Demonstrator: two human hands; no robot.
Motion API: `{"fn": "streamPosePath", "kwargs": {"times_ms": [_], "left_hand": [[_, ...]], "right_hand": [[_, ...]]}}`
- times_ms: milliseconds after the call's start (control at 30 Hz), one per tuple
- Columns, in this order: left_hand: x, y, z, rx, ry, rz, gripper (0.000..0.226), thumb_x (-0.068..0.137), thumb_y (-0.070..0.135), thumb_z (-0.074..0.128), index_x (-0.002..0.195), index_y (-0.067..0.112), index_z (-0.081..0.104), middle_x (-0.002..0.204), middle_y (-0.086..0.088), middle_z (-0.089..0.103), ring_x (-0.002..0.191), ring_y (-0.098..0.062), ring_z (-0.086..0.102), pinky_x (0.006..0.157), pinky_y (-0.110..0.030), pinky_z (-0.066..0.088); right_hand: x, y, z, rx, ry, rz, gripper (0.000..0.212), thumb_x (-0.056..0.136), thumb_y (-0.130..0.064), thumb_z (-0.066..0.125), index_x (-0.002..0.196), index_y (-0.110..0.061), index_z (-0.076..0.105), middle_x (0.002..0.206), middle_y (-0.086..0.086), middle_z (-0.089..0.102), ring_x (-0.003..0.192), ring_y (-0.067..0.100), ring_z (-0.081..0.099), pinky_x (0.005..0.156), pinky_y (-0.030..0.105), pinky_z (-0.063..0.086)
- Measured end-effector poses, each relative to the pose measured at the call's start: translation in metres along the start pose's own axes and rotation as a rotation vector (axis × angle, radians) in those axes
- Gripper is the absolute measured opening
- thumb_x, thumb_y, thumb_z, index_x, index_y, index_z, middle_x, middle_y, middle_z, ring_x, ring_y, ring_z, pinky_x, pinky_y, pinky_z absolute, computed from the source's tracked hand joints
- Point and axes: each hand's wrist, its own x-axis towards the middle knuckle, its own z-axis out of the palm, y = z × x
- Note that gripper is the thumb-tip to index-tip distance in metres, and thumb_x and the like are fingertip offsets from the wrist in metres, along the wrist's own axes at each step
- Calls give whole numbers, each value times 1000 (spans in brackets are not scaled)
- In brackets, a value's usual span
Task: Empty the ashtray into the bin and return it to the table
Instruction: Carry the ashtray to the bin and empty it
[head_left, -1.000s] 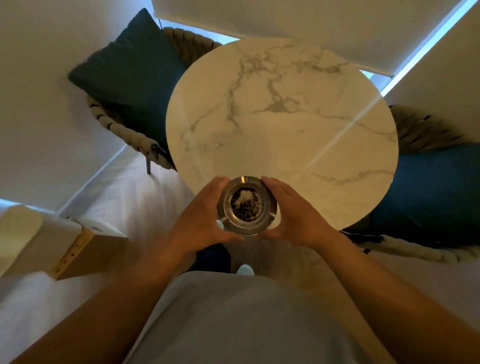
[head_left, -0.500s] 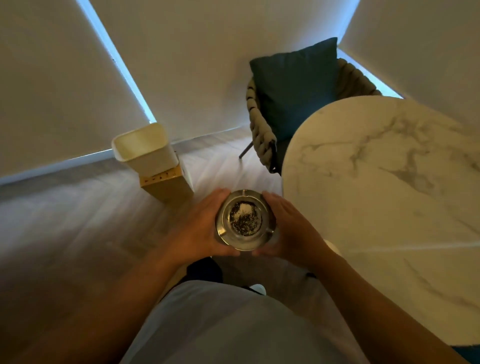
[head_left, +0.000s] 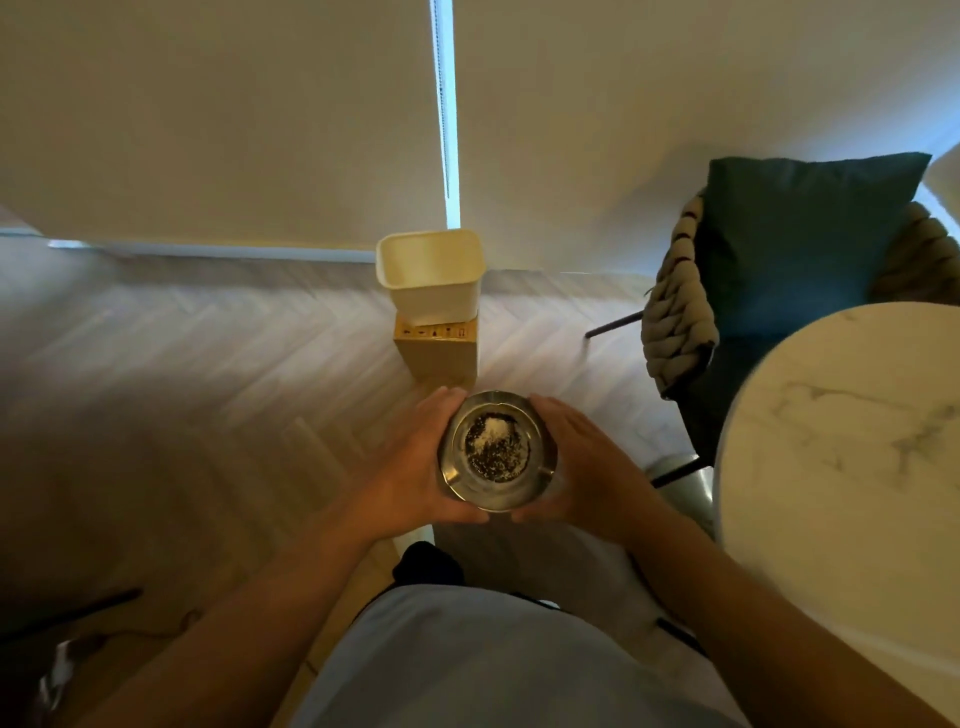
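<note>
Herringbone wood floor (head_left: 218, 374) spreads below; the cream bin (head_left: 431, 275) stands at twelve o'clock, the marble tabletop (head_left: 852, 467) at three. Left hand (head_left: 410, 467) and right hand (head_left: 587, 467) grip the steel ashtray (head_left: 496, 451) of ash, level, mid-air.

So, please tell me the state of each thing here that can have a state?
ashtray: held level, ash still inside
left hand: gripping the ashtray's left side
right hand: gripping the ashtray's right side
bin: open, upright on a box, looks empty
box: closed, upright on the floor
table: nothing on the visible part
</note>
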Motion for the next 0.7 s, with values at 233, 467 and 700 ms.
{"fn": "streamPosePath", "kwargs": {"times_ms": [233, 467, 700], "left_hand": [[7, -46, -59, 47, 26, -89, 107, 46, 62, 94, 135, 37, 42, 123, 18, 53, 114, -3, 55, 91, -36, 55], [22, -88, -109, 88, -37, -160, 123, 49, 61, 93, 150, 26, 33, 150, 4, 44, 141, -21, 43, 111, -48, 45], [53, -102, -140, 46, -35, -115, 113, 44, 62, 92, 139, 39, 36, 125, 24, 48, 115, 5, 48, 94, -22, 46]], "right_hand": [[72, -35, 16, -10, -23, 1, 103, 64, -51, 83, 146, -23, 28, 148, -3, 44, 135, 8, 38, 113, 37, 40], [133, -57, 28, -26, -57, 55, 114, 61, -63, 77, 151, -20, 21, 155, -3, 36, 145, 14, 29, 118, 44, 34], [174, -58, 19, 16, -71, 59, 113, 56, -73, 69, 147, -31, 17, 155, -4, 35, 144, 15, 30, 117, 36, 29]]}}
